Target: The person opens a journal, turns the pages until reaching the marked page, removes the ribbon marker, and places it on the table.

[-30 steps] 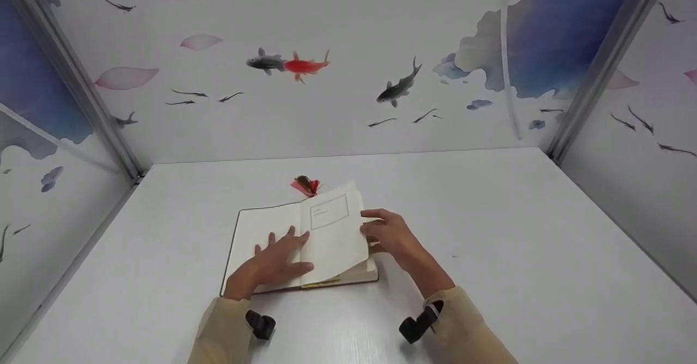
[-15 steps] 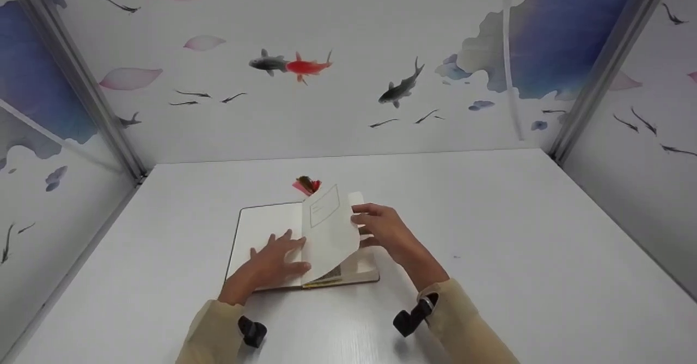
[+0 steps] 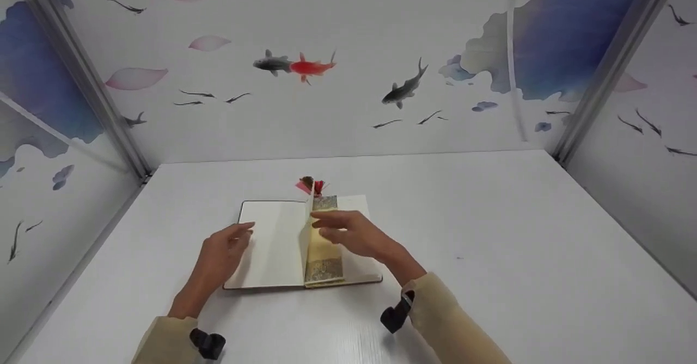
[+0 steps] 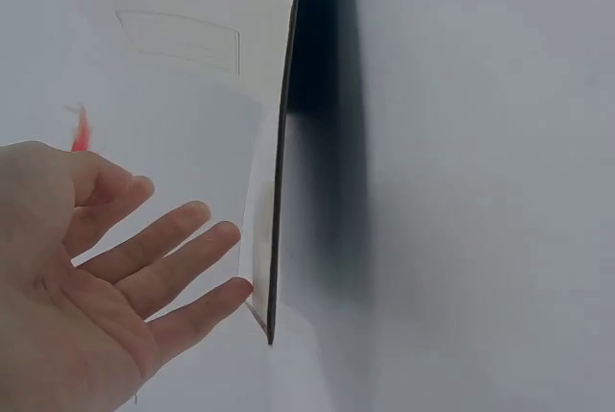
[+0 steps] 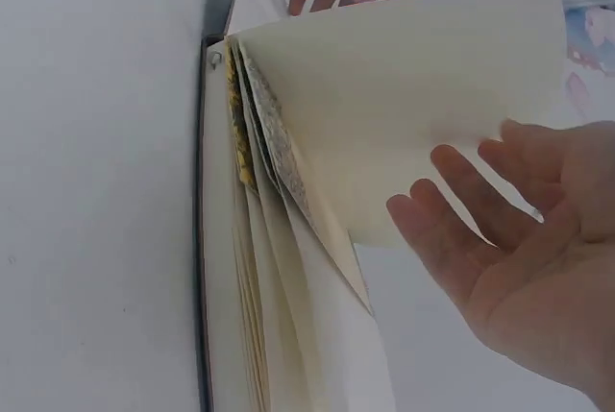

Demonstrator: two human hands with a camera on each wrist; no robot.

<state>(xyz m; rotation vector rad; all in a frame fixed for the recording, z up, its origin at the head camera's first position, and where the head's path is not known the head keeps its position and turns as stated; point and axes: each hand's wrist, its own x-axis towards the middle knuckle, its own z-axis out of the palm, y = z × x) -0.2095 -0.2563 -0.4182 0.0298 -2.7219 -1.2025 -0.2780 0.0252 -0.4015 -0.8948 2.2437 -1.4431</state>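
An open notebook (image 3: 275, 244) with cream pages lies on the white table. One page (image 5: 432, 76) stands nearly upright at the spine, seen edge-on in the head view. My right hand (image 3: 359, 236) has its fingers extended against that page; in the right wrist view the fingertips (image 5: 444, 157) meet its face. Under the raised page lies a gold and grey patterned bookmark (image 3: 326, 252), along the right-hand pages. My left hand (image 3: 220, 252) hovers at the notebook's left edge, holding nothing, with fingers spread and slightly bent in the left wrist view.
A red and dark tassel (image 3: 317, 188) sticks out past the notebook's top edge at the spine. White table surface (image 3: 490, 222) surrounds the notebook. Panels (image 3: 348, 124) printed with fish and petals stand behind and at both sides.
My right hand has moved left, swinging the page up toward the spine and uncovering the bookmark. My left hand has lifted off the left page and drawn back to the left.
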